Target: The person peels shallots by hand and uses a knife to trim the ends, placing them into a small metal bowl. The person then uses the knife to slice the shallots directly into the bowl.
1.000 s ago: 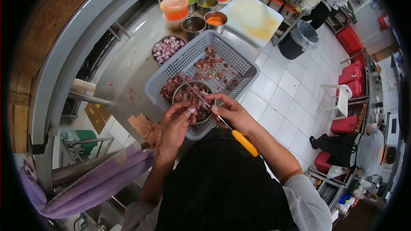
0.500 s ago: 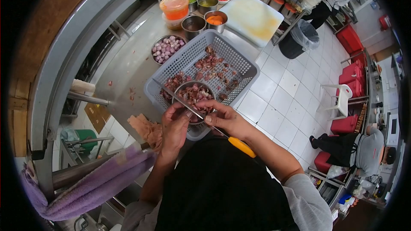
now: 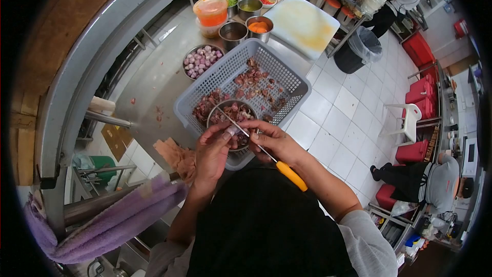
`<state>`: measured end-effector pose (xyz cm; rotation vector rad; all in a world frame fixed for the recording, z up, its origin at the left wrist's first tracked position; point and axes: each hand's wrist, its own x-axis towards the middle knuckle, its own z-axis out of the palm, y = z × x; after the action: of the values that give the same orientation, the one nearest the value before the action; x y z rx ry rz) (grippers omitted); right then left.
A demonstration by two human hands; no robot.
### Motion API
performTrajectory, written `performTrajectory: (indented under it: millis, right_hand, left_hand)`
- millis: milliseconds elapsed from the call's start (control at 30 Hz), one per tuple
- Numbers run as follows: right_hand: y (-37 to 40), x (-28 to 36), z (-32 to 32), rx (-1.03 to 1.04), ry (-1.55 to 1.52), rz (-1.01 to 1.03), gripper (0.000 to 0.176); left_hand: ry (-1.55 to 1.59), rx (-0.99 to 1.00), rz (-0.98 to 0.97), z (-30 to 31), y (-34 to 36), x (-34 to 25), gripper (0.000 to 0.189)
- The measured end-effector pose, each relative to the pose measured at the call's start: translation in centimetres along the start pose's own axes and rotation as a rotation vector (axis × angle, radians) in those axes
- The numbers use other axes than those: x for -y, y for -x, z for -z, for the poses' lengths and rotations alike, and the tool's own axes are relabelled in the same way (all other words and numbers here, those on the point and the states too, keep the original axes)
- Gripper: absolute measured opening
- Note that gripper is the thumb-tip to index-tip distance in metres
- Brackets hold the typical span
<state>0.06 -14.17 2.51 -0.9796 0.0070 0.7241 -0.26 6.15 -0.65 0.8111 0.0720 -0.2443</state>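
Note:
My left hand [image 3: 212,146] pinches a small pale purple shallot [image 3: 233,130] above a round metal bowl [image 3: 208,119]. My right hand [image 3: 274,141] holds a knife [image 3: 291,175] by its blade, with the yellow handle sticking out towards my apron. The narrow blade slants up past the shallot, over the bowl. Inside the bowl are reddish-brown shallots and skins [image 3: 241,110]. The bowl sits in a grey perforated plastic basket [image 3: 300,92], where loose skins [image 3: 251,76] lie scattered. Just beyond the basket, a metal bowl of peeled shallots [image 3: 202,61] stands on the table.
Sauce pots, a tub of orange liquid [image 3: 211,13] and a white cutting board [image 3: 300,23] stand at the back of the steel table [image 3: 148,92]. A crumpled brown cloth [image 3: 177,156] lies left of my hands. Two people work at the right, beyond a black bin [image 3: 353,51].
The knife blade has turned edge-on and its tip has swung to the right. The shallot now shows between the fingers of my left hand.

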Motion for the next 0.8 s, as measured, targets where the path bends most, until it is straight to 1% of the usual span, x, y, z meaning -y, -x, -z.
performTrajectory:
  millis: [100,200,333,433,533,567,633,700,733,800]
  right_hand:
    - [0.0,0.2,0.2,0.019,-0.042,-0.003,0.039]
    - [0.0,0.3,0.2,0.032,-0.033,0.012,0.044]
    - [0.0,-0.1,0.1,0.036,-0.046,0.004,0.043]
    - [0.1,0.1,0.3,0.034,-0.068,0.001,0.042]
    - [0.1,0.3,1.0,0.009,-0.082,0.016,0.041]
    - [0.1,0.2,1.2,-0.007,-0.075,0.03,0.041]
    - [-0.1,-0.1,1.5,-0.04,-0.038,0.028,0.042]
    - [-1.1,-1.3,2.5,-0.081,0.167,0.047,0.044]
    - [-1.5,-1.8,2.9,-0.078,0.167,0.048,0.044]
    - [-2.3,-2.7,3.5,-0.138,0.298,-0.072,0.051]
  left_hand:
    - [0.006,-0.007,0.02,0.0,0.0,-0.3,0.024]
    - [0.069,0.026,0.037,0.5,0.0,-0.2,0.023]
    - [0.074,0.014,0.027,0.8,-0.2,0.3,0.022]
    - [0.005,0.005,-0.007,0.9,-0.2,0.5,0.022]
    - [-0.027,-0.006,0.018,1.3,-0.1,0.2,0.02]
    - [-0.033,-0.038,0.038,1.5,-0.1,0.1,0.02]
    - [-0.039,-0.072,0.054,2.1,0.0,-0.1,0.02]
    - [-0.137,-0.105,-0.008,3.3,-0.1,0.0,0.021]
    - [-0.139,-0.106,-0.01,3.8,-0.1,-0.1,0.021]
    - [-0.181,-0.203,-0.057,4.6,-0.1,-0.4,0.022]
